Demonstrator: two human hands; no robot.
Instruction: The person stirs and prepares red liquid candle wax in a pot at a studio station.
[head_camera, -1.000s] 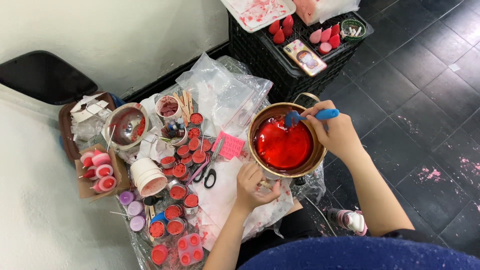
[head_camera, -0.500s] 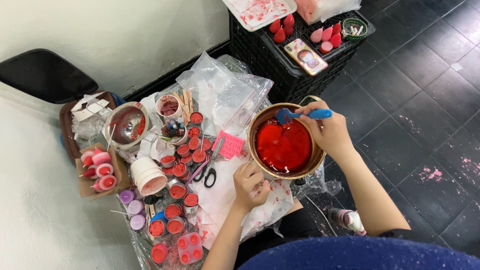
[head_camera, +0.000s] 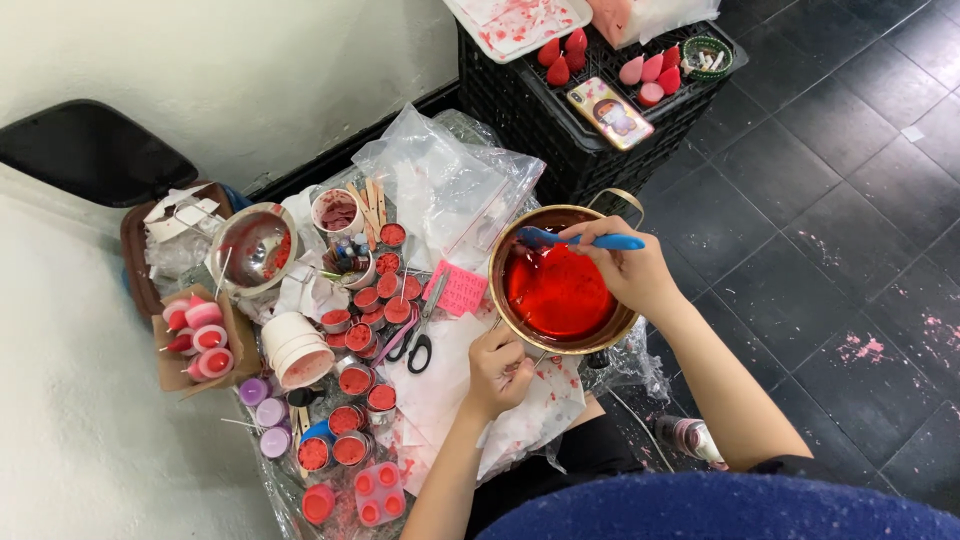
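Note:
A round metal pot (head_camera: 500, 300) holds bright red liquid (head_camera: 558, 295). My right hand (head_camera: 625, 268) grips a blue spatula (head_camera: 575, 240) whose blade rests at the pot's upper inner wall. My left hand (head_camera: 497, 368) is closed around the pot's handle at its lower left rim, over white paper (head_camera: 440, 390) spattered with red. Left of the pot lie a pink mould (head_camera: 461, 288) and black-handled scissors (head_camera: 421, 335).
Several small tins of red wax (head_camera: 352, 385) crowd the plastic sheet. A steel bowl (head_camera: 250, 248), stacked white cups (head_camera: 292, 348) and a cardboard box of pink cups (head_camera: 198, 338) sit at left. A black crate (head_camera: 560, 120) carries a phone (head_camera: 609, 113) and red shapes. Dark tiles (head_camera: 830, 200) lie right.
The spatula's blade has swept left along the pot's upper inner wall, with my right hand following slightly. My left hand keeps its hold on the handle.

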